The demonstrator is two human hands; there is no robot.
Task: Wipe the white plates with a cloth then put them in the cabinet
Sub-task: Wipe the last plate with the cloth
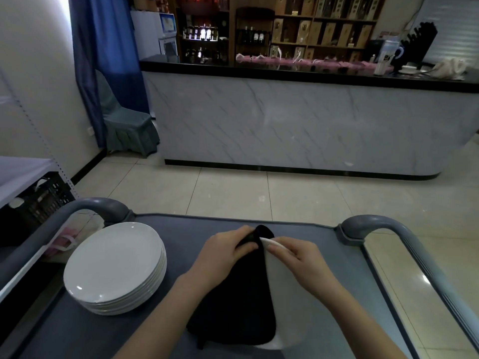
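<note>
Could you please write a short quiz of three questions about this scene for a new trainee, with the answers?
1. True or false: the stack of plates stands on the cart, left of the tilted plate.
2. The right hand holds: A) that plate's rim; B) a cup; C) nothing.
3. Which hand grips the black cloth draped over that plate?
Key: 1 true; 2 A; 3 the left hand.

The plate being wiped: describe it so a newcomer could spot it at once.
Look at the grey cart top, right of the stack of white plates. The single plate there is held by left hand and right hand, half covered by a black cloth; the stacked ones lie bare and untouched.
</note>
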